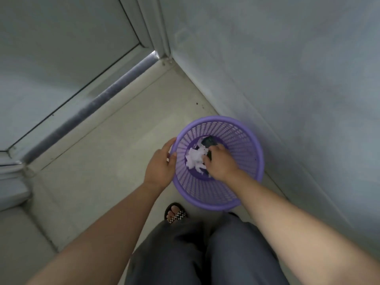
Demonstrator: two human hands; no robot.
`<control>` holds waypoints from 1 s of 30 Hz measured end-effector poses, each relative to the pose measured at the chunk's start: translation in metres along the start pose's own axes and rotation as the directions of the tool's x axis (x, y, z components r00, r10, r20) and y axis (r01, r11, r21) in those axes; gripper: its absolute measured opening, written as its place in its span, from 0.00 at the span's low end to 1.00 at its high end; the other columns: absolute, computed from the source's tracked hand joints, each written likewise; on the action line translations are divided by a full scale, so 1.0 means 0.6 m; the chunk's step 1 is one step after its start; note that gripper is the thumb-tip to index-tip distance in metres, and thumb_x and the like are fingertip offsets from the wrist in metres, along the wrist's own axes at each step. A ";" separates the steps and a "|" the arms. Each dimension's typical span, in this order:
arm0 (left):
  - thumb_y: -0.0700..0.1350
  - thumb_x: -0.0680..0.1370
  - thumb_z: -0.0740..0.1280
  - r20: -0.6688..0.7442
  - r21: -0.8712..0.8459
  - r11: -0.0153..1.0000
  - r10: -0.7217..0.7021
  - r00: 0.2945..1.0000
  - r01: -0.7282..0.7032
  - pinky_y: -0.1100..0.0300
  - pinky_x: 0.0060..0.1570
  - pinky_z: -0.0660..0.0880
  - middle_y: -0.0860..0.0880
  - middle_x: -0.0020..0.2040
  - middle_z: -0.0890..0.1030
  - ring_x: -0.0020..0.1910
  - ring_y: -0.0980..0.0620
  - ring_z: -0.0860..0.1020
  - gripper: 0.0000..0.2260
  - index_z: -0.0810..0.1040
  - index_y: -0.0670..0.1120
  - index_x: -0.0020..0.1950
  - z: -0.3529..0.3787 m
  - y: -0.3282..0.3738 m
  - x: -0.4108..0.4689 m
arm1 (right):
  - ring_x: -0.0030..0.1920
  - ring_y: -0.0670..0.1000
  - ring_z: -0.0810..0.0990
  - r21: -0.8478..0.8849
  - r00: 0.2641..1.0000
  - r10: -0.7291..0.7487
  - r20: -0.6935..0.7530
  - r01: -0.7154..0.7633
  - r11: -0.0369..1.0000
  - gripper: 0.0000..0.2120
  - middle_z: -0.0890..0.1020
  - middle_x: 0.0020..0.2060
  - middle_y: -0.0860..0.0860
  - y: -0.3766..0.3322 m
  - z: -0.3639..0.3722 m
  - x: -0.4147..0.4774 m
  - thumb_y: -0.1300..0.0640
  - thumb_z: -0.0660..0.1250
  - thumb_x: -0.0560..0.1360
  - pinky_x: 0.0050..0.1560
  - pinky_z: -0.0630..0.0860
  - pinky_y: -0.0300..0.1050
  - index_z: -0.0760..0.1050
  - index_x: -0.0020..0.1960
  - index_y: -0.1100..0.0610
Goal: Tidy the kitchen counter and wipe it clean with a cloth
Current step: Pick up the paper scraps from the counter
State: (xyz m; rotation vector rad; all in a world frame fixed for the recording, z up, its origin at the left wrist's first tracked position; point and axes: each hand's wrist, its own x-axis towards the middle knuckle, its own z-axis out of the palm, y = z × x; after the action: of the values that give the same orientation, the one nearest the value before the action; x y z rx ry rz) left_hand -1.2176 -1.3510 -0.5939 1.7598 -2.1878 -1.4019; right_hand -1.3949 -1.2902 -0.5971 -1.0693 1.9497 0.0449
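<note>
While hands reach in, purple mesh wastebasket holds white scraps.

The corner of a dim room seen from above. A pale, plain floor runs up to a grey-blue wall on the right, smooth and faintly mottled. On the left stands a panelled door in a light frame, with a dull metal threshold strip along its foot. A few dark specks lie near the wall's base, possibly dirt. Light is weak and even.
</note>
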 end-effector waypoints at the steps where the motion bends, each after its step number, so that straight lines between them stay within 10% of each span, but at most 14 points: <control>1: 0.55 0.80 0.56 0.040 0.039 0.998 -0.045 0.998 0.044 0.58 0.50 0.72 0.43 0.56 0.77 0.53 0.45 0.78 0.21 0.61 0.55 0.73 -0.012 0.011 -0.007 | 0.62 0.61 0.69 0.018 1.000 0.000 -0.003 0.000 1.000 0.21 0.69 0.63 0.61 -0.003 -0.016 -0.024 0.49 0.56 0.78 0.61 0.70 0.52 0.67 0.63 0.63; 6: 0.53 0.79 0.59 0.110 0.024 0.988 -0.157 0.982 0.155 0.61 0.56 0.66 0.43 0.64 0.73 0.59 0.45 0.75 0.22 0.64 0.53 0.73 -0.129 0.125 -0.104 | 0.62 0.61 0.71 0.080 1.000 0.002 -0.026 0.000 0.997 0.20 0.70 0.64 0.60 -0.058 -0.140 -0.198 0.49 0.57 0.79 0.61 0.69 0.50 0.66 0.65 0.61; 19: 0.51 0.78 0.62 -0.083 -0.330 0.942 -0.091 0.992 0.059 0.72 0.48 0.70 0.57 0.46 0.81 0.48 0.60 0.78 0.05 0.78 0.57 0.48 -0.495 0.490 -0.592 | 0.54 0.42 0.71 0.309 0.929 -0.339 -0.148 0.369 0.876 0.15 0.74 0.57 0.47 -0.277 -0.452 -0.763 0.49 0.60 0.78 0.52 0.64 0.34 0.71 0.62 0.54; 30: 0.60 0.71 0.58 -0.340 -0.550 0.835 -0.188 0.922 -0.033 0.72 0.49 0.70 0.55 0.48 0.82 0.51 0.59 0.78 0.15 0.78 0.56 0.51 -0.460 0.559 -0.873 | 0.57 0.39 0.72 0.297 0.802 -0.593 -0.071 0.584 0.755 0.14 0.75 0.56 0.43 -0.245 -0.493 -0.946 0.47 0.59 0.77 0.57 0.69 0.31 0.72 0.61 0.51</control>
State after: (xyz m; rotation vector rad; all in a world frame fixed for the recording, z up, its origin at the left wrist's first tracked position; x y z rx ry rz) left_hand -1.1465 -1.1215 0.0425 1.7201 -1.3513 -1.3660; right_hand -1.3602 -1.1286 0.0386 -1.4097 1.4470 -0.5745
